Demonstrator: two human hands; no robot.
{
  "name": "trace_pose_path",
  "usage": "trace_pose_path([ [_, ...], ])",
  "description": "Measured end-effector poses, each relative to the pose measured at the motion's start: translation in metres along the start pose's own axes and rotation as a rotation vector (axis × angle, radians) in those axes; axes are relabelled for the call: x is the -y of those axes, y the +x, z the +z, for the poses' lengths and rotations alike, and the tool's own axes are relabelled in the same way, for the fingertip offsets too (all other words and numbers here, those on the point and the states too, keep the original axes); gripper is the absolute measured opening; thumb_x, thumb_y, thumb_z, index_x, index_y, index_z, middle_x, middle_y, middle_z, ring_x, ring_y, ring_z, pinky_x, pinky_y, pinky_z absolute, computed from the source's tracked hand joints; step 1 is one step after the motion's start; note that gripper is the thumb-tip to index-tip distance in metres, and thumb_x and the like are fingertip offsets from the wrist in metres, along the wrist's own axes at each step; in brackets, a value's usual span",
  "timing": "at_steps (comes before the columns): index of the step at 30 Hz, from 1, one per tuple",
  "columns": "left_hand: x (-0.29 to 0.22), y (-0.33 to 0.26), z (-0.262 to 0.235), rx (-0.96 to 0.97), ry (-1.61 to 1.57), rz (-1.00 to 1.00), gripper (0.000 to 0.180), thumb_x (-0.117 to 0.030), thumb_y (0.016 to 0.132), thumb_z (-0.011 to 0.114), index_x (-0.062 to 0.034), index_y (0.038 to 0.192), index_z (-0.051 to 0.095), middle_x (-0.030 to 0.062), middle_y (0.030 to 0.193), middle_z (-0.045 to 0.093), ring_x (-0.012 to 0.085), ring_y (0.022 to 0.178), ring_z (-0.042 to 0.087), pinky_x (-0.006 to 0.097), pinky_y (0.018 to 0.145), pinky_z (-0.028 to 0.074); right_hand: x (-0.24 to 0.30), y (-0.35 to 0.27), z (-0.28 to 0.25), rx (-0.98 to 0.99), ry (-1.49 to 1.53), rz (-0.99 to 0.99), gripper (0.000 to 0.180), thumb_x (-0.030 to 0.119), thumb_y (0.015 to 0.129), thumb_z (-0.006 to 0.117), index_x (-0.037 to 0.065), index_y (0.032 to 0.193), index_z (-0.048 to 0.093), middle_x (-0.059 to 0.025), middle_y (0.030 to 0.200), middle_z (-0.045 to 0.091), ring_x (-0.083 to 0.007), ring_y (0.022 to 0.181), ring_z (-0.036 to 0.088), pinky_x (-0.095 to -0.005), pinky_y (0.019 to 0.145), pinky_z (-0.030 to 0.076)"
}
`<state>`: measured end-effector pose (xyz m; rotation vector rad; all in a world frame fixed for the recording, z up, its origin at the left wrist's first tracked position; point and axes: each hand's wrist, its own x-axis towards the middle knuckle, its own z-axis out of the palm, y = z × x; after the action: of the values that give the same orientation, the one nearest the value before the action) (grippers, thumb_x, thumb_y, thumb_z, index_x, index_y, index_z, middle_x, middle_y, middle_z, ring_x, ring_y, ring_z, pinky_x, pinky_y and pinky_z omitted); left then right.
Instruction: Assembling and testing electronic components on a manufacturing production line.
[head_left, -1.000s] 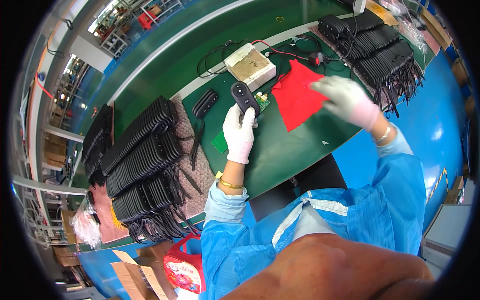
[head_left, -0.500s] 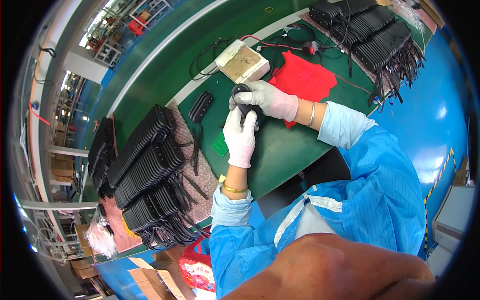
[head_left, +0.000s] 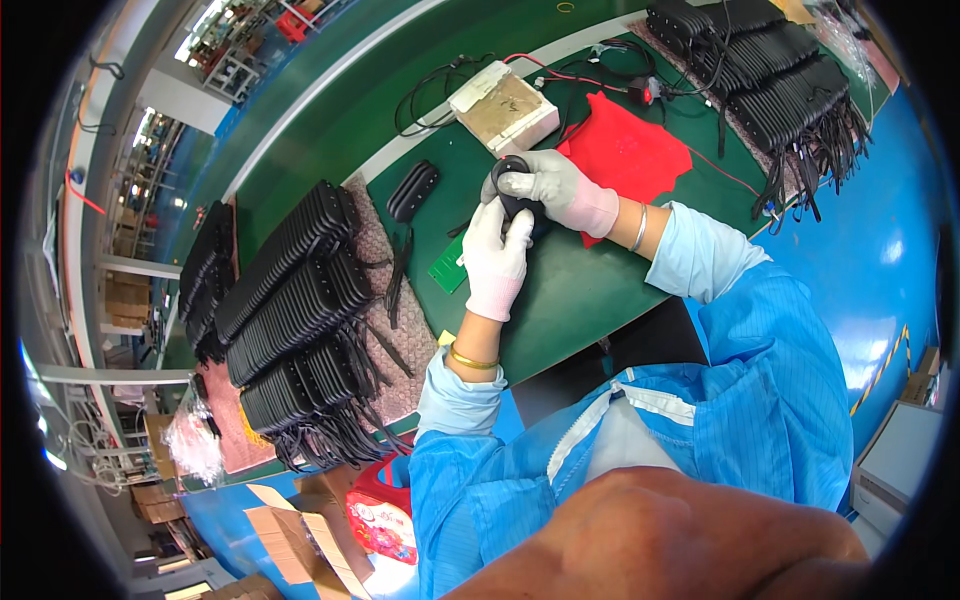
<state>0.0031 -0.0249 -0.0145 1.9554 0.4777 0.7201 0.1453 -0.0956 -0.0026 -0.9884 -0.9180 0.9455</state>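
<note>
To my left lie long rows of ribbed black adapter casings [head_left: 290, 290] with their cords trailing, and a second batch [head_left: 780, 80] sits beyond my right hand, well apart from the work; under both hands runs the green bench mat [head_left: 580, 300]; just past my right wrist lies a red cloth [head_left: 630, 150], and beyond my fingers a pale taped box [head_left: 505, 105] with black and red leads looping off it; a single black casing [head_left: 413, 190] rests to the left of my left hand, and a small green circuit board [head_left: 450, 268] lies just below it on the mat. My left hand [head_left: 497, 262] is wrapped around the lower part of a black adapter body [head_left: 515, 195], held upright off the mat; my right hand [head_left: 555, 190] curls over its top, fingers pressing down on it. I judge the step wants a steady left grip and even pressure from the right, squarely along the seam; whether the halves sit flush I cannot tell, since my gloves cover the joint.
</note>
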Motion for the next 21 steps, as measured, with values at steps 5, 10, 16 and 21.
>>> trace_pose_path([
  [5,-0.0008,0.0,-0.0004,-0.008,0.022,0.03,0.013,-0.005,0.088,0.061,0.0043,0.096,0.06,0.0083,0.081,0.053,0.0163,0.059,0.051,0.03,0.056,0.043,0.0007,0.0004,-0.0005,0.012,-0.027,-0.009,0.024,0.017,0.093,0.055,-0.002,0.101,0.067,-0.0108,0.1,0.069,-0.0174,0.088,0.061,-0.0281,0.086,0.048],
  [10,0.0008,-0.0008,-0.0004,-0.013,0.028,0.028,0.012,-0.005,0.087,0.061,0.0041,0.095,0.06,0.0082,0.08,0.053,0.0164,0.058,0.051,0.03,0.056,0.043,0.0014,0.0002,0.0008,0.013,-0.016,-0.014,0.02,0.014,0.093,0.056,-0.001,0.101,0.067,-0.0094,0.099,0.069,-0.016,0.088,0.061,-0.0269,0.085,0.049],
  [16,0.0007,-0.0024,-0.0001,-0.009,0.028,0.022,0.012,-0.005,0.088,0.061,0.0041,0.094,0.06,0.0082,0.08,0.053,0.0164,0.058,0.051,0.03,0.056,0.043,-0.0012,0.0,0.0005,0.021,0.007,-0.023,0.017,0.012,0.093,0.057,0.0,0.101,0.066,-0.0079,0.097,0.069,-0.0143,0.087,0.06,-0.0258,0.083,0.049],
  [21,-0.0021,-0.0014,0.001,-0.006,0.02,0.039,0.012,-0.005,0.088,0.061,0.0042,0.096,0.06,0.0082,0.081,0.053,0.016,0.058,0.051,0.029,0.056,0.043,-0.0041,0.001,-0.0046,0.032,-0.011,-0.022,0.024,0.016,0.092,0.058,-0.001,0.106,0.066,-0.0108,0.102,0.068,-0.0179,0.091,0.061,-0.0288,0.086,0.049],
])
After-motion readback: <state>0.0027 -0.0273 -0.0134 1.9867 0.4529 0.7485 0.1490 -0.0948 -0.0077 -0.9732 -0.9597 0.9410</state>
